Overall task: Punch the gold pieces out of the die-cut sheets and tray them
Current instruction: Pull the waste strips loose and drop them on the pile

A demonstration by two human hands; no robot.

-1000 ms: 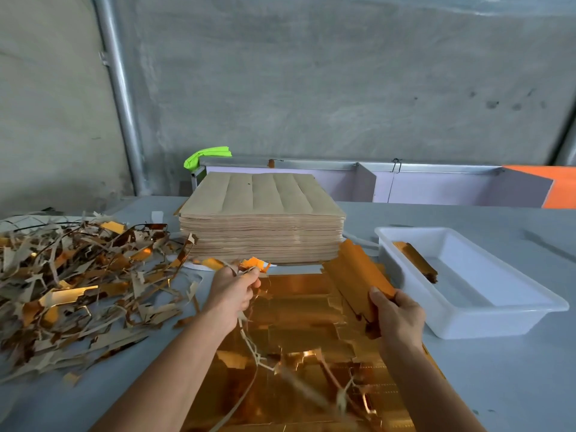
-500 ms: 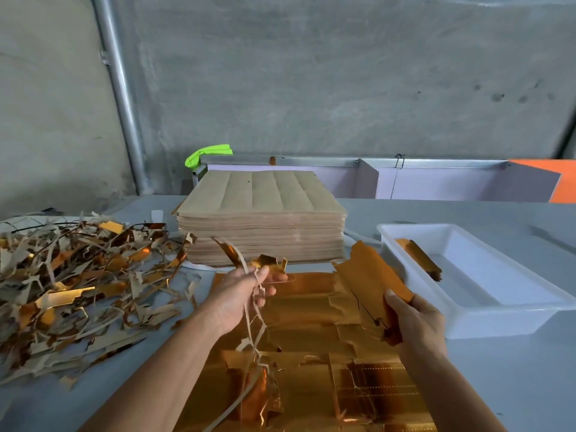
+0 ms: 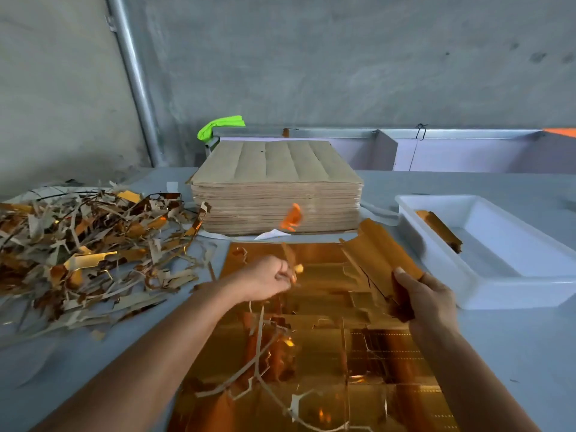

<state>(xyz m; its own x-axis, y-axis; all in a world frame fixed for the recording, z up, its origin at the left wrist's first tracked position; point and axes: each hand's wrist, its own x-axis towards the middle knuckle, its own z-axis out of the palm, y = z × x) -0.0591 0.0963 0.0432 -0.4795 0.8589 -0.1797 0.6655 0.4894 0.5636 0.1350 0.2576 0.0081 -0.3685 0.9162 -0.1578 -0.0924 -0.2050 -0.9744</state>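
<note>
Right hand: the right hand (image 3: 428, 299) grips a fanned bundle of punched gold pieces (image 3: 381, 254), thumb on the near face, fingers wrapped behind.
Bundle axis: the long axis of the pieces runs from the hand up and away to the left; the free ends point toward the stack of uncut sheets (image 3: 276, 185).
Tray: the white tray (image 3: 486, 291) stands on the counter (image 3: 514, 347) just to the right of the right hand. One batch of gold pieces (image 3: 442, 227) already lies at its far left end.
Governing relation: the tray lies to the right of and slightly beyond the bundle. The right hand is much the nearer; the left arm would have to cross the work.
Left hand: the left hand (image 3: 268, 279) is curled closed over the gold sheet (image 3: 311, 353) and appears to pinch a small scrap. Blur prevents confirming the exact grip.
Loose scrap: an orange-gold fragment (image 3: 291, 217) shows blurred in front of the stack, apparently airborne.
Waste: the offcut pile (image 3: 84, 244) lies well to the left, on the left hand's side.
Sheet state: the gold sheet lies flat between the forearms, with torn skeleton strips (image 3: 258, 363) across it.
Next move (judgement): carry the bundle rightward over the tray wall and turn its long axis to match the batch already there.
</note>
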